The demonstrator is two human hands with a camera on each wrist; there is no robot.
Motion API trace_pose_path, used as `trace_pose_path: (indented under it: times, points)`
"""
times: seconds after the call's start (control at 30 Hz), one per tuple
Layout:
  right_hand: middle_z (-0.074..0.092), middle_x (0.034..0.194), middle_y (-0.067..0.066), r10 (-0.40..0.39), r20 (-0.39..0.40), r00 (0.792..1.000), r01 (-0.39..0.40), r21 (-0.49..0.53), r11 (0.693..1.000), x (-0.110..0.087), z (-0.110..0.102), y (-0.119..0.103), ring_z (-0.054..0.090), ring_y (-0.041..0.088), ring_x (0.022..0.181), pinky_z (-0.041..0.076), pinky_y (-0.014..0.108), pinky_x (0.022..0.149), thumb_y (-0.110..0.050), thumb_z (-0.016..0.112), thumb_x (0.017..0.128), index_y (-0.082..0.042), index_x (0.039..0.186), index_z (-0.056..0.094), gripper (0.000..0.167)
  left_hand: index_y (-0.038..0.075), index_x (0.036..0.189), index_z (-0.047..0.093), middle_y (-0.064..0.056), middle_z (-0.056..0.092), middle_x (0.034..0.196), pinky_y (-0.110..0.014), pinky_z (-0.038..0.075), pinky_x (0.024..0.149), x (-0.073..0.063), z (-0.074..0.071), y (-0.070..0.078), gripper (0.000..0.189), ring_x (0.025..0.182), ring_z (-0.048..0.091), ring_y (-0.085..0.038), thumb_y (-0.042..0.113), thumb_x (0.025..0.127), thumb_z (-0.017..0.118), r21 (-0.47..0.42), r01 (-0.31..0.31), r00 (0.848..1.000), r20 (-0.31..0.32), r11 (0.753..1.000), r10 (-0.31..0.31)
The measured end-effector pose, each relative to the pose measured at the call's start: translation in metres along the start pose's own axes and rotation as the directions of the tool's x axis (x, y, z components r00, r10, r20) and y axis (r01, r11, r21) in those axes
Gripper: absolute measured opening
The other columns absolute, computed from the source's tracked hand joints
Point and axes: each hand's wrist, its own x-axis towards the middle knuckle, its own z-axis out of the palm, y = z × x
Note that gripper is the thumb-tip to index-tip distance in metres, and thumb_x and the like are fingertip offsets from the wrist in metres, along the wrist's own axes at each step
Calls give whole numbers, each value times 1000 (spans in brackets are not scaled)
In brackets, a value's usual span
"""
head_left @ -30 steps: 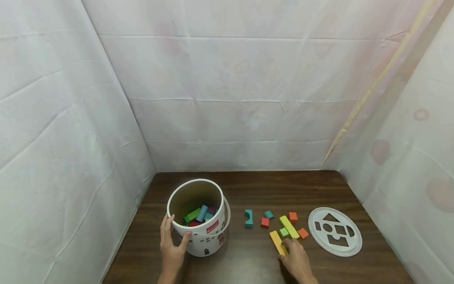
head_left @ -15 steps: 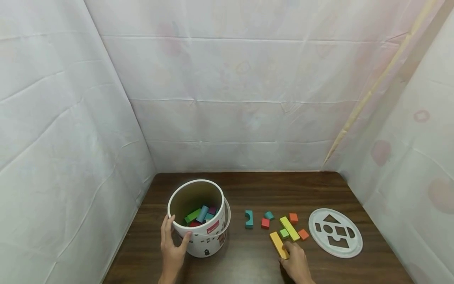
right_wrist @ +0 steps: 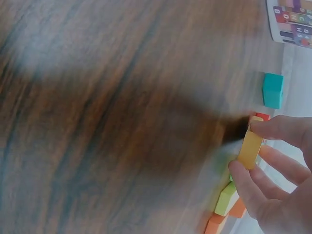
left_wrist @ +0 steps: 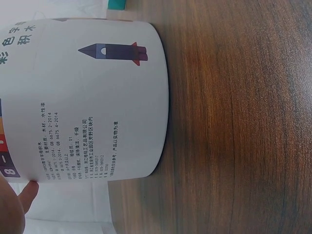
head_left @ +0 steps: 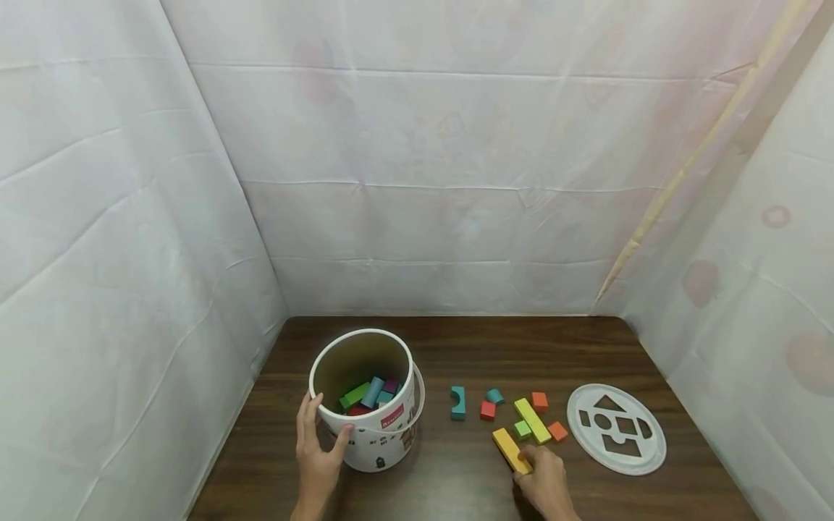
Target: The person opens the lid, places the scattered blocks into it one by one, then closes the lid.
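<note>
The left hand (head_left: 318, 463) on the bucket (head_left: 374, 452), the right hand (head_left: 547, 481) on the amber block (head_left: 510, 447)
In the head view, the left hand holds the bucket at its rim, thumb spread from the fingers, and coloured blocks (head_left: 373, 392) lie inside; the right hand pinches the amber block over the table (head_left: 449, 485), near a small green cube (head_left: 523, 429), while the white lid (head_left: 590, 438) lies farther right. In the left wrist view, the bucket's wall carries a printed rocket (left_wrist: 117, 51), and one finger shows against it. In the right wrist view, thumb and fingertips clamp the amber block, near a teal block (right_wrist: 273, 91)
</note>
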Motion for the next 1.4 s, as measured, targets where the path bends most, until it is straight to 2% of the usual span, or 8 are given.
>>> trace_pose_path:
  times: [0.13, 0.33, 0.53, 0.77, 0.83, 1.07, 1.27, 1.4]
  points:
    - [67, 77, 8, -6, 5, 1000, 6, 29, 1000, -1, -7, -3, 58, 20, 70, 51, 41, 61, 0, 80, 60, -5, 77, 69, 21, 12, 142, 40, -7, 29, 150, -11, 32, 99, 0, 0, 2, 77, 130, 36, -32, 9, 76, 79, -1, -7, 1000, 0, 1000, 7]
    - [68, 77, 6, -28, 13, 1000, 27, 76, 997, 0, -15, -11, 62, 22, 73, 53, 41, 62, -2, 81, 61, -5, 75, 71, 18, 12, 142, 41, -5, 30, 150, -32, 41, 100, 0, -1, 1, 78, 130, 37, -26, 10, 75, 80, 14, 5, 1000, -1, 1000, -5]
    - [68, 75, 5, -66, 2, 998, 65, 117, 991, 0, -23, -21, 62, 17, 69, 53, 34, 59, -3, 82, 62, -4, 76, 72, 17, 13, 141, 42, -9, 32, 148, -10, 34, 95, -1, 0, -1, 81, 128, 37, -22, 4, 71, 81, 0, -23, 1000, -20, 1000, 23]
    - [67, 72, 5, -92, -59, 994, 101, 191, 976, 2, -37, -44, 60, 13, 64, 50, 25, 55, 1, 79, 61, -2, 77, 72, 18, 11, 141, 42, -10, 32, 148, -10, 33, 97, -1, 1, -1, 81, 128, 37, -26, 4, 70, 82, -12, -31, 999, -19, 999, 31]
    - [67, 73, 6, -98, -62, 993, 109, 204, 973, 3, -42, -51, 60, 13, 64, 50, 24, 54, 2, 78, 62, -2, 79, 72, 18, 12, 141, 42, -9, 32, 148, -12, 35, 97, -1, 1, -2, 80, 128, 38, -26, 5, 71, 81, -3, -23, 1000, -13, 1000, 23]
    - [68, 72, 4, -137, -104, 985, 155, 196, 968, 8, -60, -71, 62, 14, 65, 52, 23, 54, 2, 79, 62, -4, 77, 72, 18, 11, 142, 41, -6, 29, 150, -41, 43, 98, -1, 0, -1, 77, 130, 37, -28, 10, 75, 80, 10, -10, 1000, 6, 1000, 9]
    - [67, 74, 3, -155, -130, 979, 180, 208, 962, 14, -75, -88, 63, 14, 66, 51, 19, 51, 0, 81, 62, -8, 76, 72, 18, 12, 142, 41, -7, 30, 150, -16, 36, 98, -1, 1, -2, 78, 129, 37, -28, 8, 74, 80, -2, -26, 1000, -4, 1000, 26]
    - [67, 75, 5, -173, -136, 976, 201, 233, 951, 17, -82, -98, 64, 14, 63, 52, 21, 49, 1, 80, 63, -7, 77, 71, 18, 13, 142, 41, -6, 30, 149, -19, 38, 99, -1, 1, -2, 78, 129, 38, -28, 8, 74, 80, 1, -18, 1000, -4, 1000, 18]
